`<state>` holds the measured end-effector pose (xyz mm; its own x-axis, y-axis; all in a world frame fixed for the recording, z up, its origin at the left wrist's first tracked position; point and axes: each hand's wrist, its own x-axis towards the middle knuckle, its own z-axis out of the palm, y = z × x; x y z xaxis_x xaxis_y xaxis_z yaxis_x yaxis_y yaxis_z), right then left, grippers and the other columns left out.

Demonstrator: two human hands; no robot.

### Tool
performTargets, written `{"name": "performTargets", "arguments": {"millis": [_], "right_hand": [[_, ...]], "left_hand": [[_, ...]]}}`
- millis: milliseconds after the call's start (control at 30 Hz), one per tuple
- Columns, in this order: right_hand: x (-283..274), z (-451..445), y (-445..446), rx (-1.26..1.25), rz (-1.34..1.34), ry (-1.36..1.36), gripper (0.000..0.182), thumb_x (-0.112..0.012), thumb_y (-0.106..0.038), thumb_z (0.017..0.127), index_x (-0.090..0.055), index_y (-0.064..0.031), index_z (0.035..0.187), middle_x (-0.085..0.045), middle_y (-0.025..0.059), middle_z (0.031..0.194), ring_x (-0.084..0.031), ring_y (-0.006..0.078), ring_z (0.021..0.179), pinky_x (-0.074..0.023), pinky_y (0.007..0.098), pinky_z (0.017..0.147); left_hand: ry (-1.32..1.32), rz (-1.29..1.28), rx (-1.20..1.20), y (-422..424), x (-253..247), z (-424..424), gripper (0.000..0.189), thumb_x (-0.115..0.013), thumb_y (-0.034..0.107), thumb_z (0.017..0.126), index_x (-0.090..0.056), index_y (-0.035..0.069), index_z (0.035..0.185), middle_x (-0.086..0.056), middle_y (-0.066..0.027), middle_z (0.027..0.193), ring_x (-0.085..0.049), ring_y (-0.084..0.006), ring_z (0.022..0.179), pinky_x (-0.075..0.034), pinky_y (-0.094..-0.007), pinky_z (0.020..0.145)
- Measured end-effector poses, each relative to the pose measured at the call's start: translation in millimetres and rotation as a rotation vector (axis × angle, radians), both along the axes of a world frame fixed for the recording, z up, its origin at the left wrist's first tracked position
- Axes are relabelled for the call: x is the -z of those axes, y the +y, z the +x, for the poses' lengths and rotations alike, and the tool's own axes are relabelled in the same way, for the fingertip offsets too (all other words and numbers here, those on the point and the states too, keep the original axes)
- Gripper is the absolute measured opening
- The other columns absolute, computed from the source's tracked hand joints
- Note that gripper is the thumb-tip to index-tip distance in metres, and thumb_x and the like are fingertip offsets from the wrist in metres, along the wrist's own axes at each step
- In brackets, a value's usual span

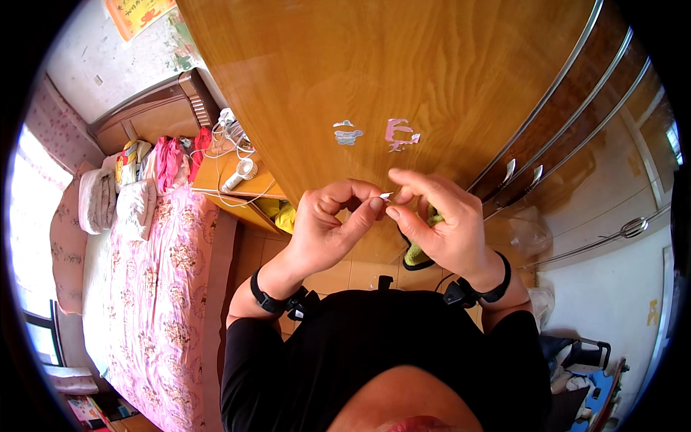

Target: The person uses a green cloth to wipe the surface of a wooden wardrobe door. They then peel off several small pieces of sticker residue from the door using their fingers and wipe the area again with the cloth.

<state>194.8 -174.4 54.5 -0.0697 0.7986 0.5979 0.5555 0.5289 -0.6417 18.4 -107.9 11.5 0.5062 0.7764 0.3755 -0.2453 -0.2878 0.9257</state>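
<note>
My left hand (337,224) pinches a small white scrap (386,196), perhaps paper or sticker film, between thumb and index finger. Close beside it on the right is my right hand (451,218); its thumb and index finger are apart, the thumb tip near the scrap. A fuzzy green cloth (417,256) with dark edging shows behind my right palm and between its fingers, seemingly held by the curled fingers, which are mostly hidden. Before me stands a wooden wardrobe side panel (302,65). It bears a torn pink sticker remnant (400,134) and a pale blue-grey one (348,134).
Left of the panel, a bedside cabinet (264,171) carries a white handheld fan (241,174) and tangled cables. Farther left is a bed with a pink floral cover (162,281). Wardrobe doors with handles (509,171) curve away right. Bags and assorted items (575,372) lie at lower right.
</note>
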Motion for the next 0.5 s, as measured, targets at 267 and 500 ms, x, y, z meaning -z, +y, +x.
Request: {"name": "performTargets", "arguments": {"millis": [267, 500], "right_hand": [[10.8, 9.8, 10.4, -0.004, 0.269, -0.084, 0.019, -0.071, 0.003, 0.078, -0.067, -0.0041, 0.094, -0.063, 0.0067, 0.082, -0.065, 0.0164, 0.067, -0.0524, 0.0273, 0.054], [14.4, 18.9, 15.8, 0.145, 0.494, -0.313, 0.02, -0.073, 0.001, 0.075, -0.068, -0.0046, 0.094, -0.063, 0.0047, 0.086, -0.064, 0.0202, 0.065, -0.053, 0.0287, 0.054]], "left_hand": [[0.08, -0.002, 0.052, 2.7, -9.5, 7.8, 0.011, -0.06, 0.005, 0.092, -0.066, -0.004, 0.096, -0.068, -0.0026, 0.084, -0.06, -0.0071, 0.076, -0.049, -0.0218, 0.069], [-0.005, -0.137, 0.324, 8.6, -16.1, 7.3, 0.031, -0.044, -0.001, 0.096, -0.056, -0.005, 0.124, -0.066, -0.0078, 0.107, -0.061, -0.0123, 0.098, -0.048, -0.025, 0.084]]}}
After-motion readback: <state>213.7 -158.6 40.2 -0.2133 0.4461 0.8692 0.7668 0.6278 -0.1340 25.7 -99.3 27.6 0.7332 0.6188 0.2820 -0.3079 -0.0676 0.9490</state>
